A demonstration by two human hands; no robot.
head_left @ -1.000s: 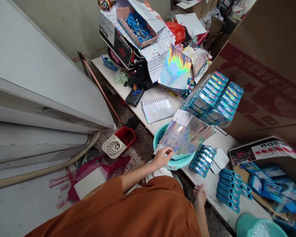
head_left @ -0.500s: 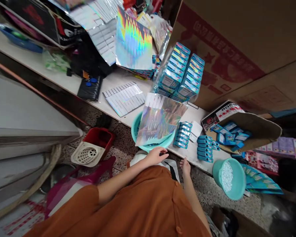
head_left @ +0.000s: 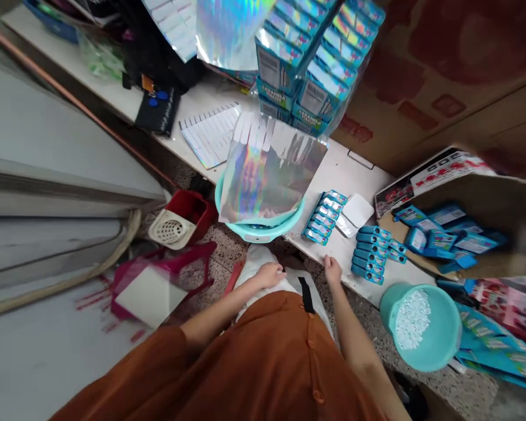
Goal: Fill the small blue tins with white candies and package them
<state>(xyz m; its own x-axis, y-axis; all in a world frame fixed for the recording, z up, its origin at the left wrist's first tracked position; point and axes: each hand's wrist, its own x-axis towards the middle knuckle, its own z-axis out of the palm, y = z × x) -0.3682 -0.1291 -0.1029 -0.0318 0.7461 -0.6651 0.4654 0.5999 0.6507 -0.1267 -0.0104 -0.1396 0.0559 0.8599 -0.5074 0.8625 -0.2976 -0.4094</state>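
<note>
My left hand (head_left: 270,275) is low over my lap, against the pale trousers below my brown shirt. Its fingers are curled, and what they may hold is hidden. At the table's front edge, my right hand (head_left: 332,271) is closed, with any contents out of sight. Just beyond it, rows of small blue boxes (head_left: 322,219) stand by a white lid-like piece (head_left: 358,210). More blue boxes (head_left: 369,254) stand in a block to its right. A silver holographic sheet (head_left: 269,169) lies across a turquoise basin (head_left: 263,235).
Plastic-wrapped stacks of blue cartons (head_left: 315,88) stand behind the basin. An open cardboard box (head_left: 499,204) holds loose blue boxes. Below it, a turquoise bucket (head_left: 447,327) contains white pellets. A red bin (head_left: 208,210) and a magenta stool (head_left: 175,263) are on the floor at left.
The view has tilted down and come closer to the table. My left hand has drawn back from the basin's rim toward my lap. My right hand's fingers have closed at the table edge.
</note>
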